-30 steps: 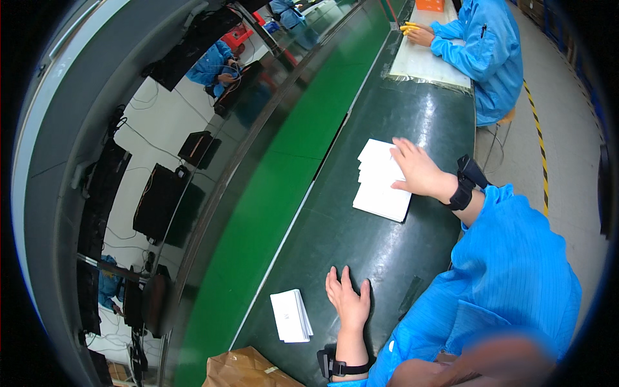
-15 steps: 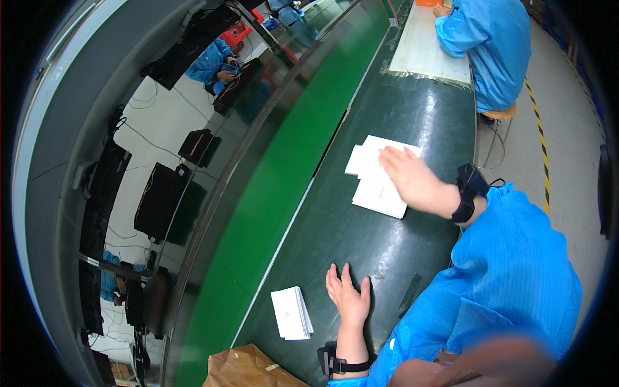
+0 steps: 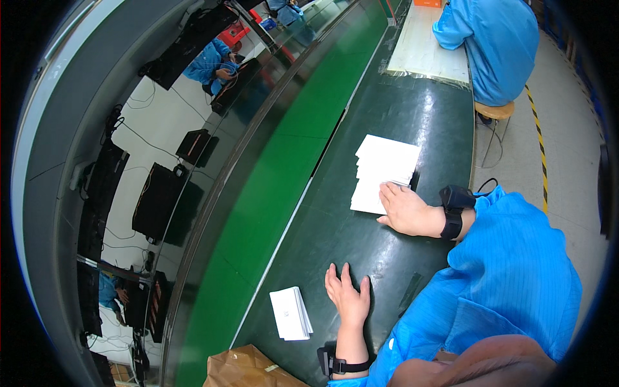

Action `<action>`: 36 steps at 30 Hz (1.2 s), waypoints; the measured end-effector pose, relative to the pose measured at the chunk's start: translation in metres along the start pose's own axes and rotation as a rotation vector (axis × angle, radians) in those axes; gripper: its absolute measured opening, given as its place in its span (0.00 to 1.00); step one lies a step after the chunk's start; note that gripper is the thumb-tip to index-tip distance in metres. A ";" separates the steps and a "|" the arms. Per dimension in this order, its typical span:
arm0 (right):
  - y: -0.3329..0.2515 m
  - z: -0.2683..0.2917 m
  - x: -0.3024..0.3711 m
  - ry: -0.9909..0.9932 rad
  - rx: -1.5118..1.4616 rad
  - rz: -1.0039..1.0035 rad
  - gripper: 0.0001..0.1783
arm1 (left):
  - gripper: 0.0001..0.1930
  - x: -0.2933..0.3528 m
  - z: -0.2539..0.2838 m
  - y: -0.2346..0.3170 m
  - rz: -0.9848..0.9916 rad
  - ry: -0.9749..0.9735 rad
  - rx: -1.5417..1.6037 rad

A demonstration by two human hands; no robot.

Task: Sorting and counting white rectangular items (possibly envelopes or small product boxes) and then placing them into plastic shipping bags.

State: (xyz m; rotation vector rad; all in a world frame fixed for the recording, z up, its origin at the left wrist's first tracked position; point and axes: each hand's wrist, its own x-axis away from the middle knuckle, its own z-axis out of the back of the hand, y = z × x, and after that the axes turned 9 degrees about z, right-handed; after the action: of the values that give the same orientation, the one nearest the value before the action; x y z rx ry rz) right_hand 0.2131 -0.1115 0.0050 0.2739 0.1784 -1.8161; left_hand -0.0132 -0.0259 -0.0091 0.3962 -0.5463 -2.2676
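Note:
White paper booklets lie in an overlapping, staggered pile on the dark green tabletop. On the near right part of this pile rests my right hand, palm down, its fingers stretched out and not closed round anything. My left hand lies open on the table with fingers spread, holding nothing. To its left, apart from it, sits a smaller stack of white booklets, slightly fanned along its right side. Both my wrists carry black straps with small devices.
A brown paper package sits at the near edge. Left of the dark tabletop runs a bright green belt. Ahead, a person in blue sits on a stool beside a white board. Others work across the line.
My right hand has slid nearer across the pile, uncovering its far part. The booklet sticking out on the left now lies more in line with the others. My left hand stays put.

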 end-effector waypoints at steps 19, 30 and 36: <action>0.070 -0.011 -0.030 0.236 0.051 -0.135 0.27 | 0.27 0.001 0.000 0.000 0.001 -0.018 -0.013; 0.067 -0.004 -0.029 0.179 -0.010 -0.123 0.29 | 0.27 0.001 -0.005 -0.008 -0.048 0.021 0.007; 0.048 0.013 -0.025 0.173 -0.035 -0.063 0.36 | 0.27 0.003 -0.001 -0.004 -0.028 0.003 -0.014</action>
State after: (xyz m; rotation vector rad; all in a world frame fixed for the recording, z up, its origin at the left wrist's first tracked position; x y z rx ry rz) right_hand 0.2647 -0.1038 0.0254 0.4049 0.3429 -1.8492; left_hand -0.0168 -0.0259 -0.0118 0.4018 -0.5260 -2.2960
